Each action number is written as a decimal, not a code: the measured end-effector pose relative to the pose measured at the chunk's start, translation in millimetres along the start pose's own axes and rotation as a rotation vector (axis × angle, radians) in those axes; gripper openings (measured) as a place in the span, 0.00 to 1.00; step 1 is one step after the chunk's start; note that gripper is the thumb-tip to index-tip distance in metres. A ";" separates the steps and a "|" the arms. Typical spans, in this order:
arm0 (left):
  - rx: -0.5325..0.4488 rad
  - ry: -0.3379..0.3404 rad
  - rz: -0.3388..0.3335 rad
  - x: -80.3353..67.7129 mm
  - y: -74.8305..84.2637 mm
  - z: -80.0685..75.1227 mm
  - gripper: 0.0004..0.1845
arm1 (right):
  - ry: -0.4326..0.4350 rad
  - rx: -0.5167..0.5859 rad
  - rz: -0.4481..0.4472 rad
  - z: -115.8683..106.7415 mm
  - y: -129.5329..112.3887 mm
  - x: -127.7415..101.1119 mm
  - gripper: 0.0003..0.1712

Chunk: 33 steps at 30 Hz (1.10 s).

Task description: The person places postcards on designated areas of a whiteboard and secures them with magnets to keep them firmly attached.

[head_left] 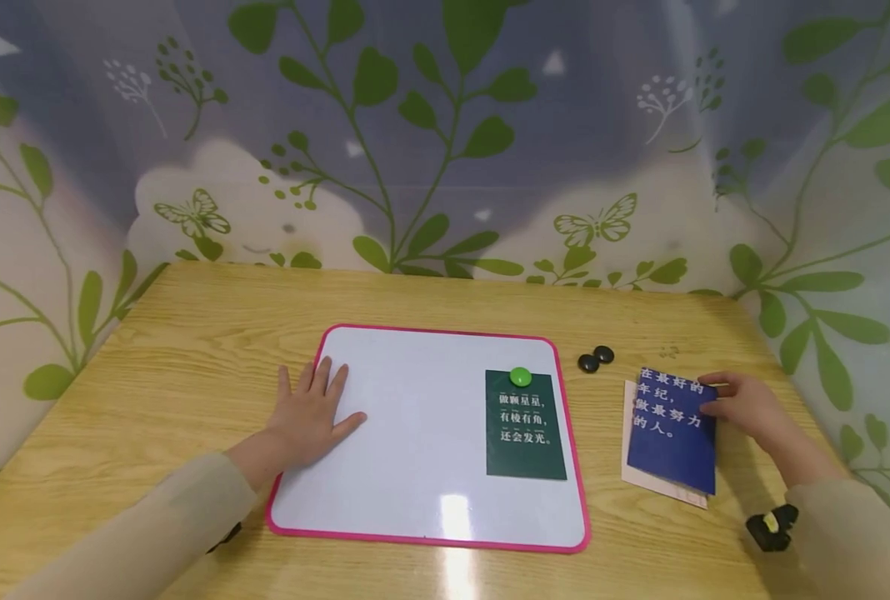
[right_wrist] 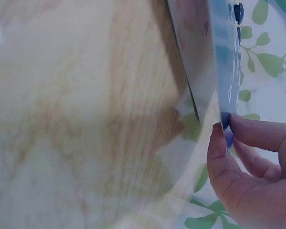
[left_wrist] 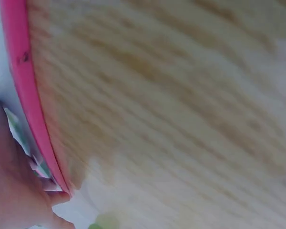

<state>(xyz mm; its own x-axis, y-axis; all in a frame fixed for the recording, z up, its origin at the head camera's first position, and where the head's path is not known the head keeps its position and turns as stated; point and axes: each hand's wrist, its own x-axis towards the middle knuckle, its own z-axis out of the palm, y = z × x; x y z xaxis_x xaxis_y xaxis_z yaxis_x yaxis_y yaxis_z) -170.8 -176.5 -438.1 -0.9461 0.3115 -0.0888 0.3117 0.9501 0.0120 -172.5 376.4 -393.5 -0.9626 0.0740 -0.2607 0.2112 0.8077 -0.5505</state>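
Observation:
My left hand [head_left: 310,417] lies with fingers spread on the left edge of a white magnetic board [head_left: 407,400] with a pink rim. On the right, my right hand [head_left: 748,408] pinches the right edge of a blue card [head_left: 670,450] printed with white characters; the right wrist view shows thumb and finger [right_wrist: 257,133] on that edge, the card lifted at this side. Partly under it, a pale card [head_left: 628,433] rests on the table. A dark green card [head_left: 526,458] is on the board's right part, with a round green magnet [head_left: 520,377] on its top edge.
Two black round magnets [head_left: 588,363] sit side by side on the wooden table [head_left: 227,317], between the board and the blue card. Behind the table stands a wall [head_left: 430,192] with a leaf and butterfly pattern. A lamp's glare shows on the board's lower edge.

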 end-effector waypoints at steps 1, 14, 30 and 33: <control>0.001 -0.006 -0.002 -0.3 0.5 -1.4 0.43 | 0.005 0.011 -0.001 0.1 0.6 0.3 0.29; -0.018 -0.048 0.001 0.8 1.5 -12.6 0.43 | -0.167 0.263 0.003 -6.4 9.1 3.2 0.29; -0.020 -0.064 0.001 2.7 0.3 -13.1 0.43 | -0.257 0.464 -0.024 -2.0 -17.9 11.8 0.31; -0.027 -0.063 -0.001 2.2 1.1 -13.9 0.43 | -0.274 0.496 -0.030 2.9 -30.3 14.3 0.33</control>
<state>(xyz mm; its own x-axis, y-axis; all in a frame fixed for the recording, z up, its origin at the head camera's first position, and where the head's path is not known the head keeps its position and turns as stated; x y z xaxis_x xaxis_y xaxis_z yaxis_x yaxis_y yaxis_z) -173.8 -174.6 -424.4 -0.9387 0.3098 -0.1512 0.3075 0.9508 0.0389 -192.2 351.3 -382.8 -0.9040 -0.1527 -0.3994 0.3028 0.4308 -0.8501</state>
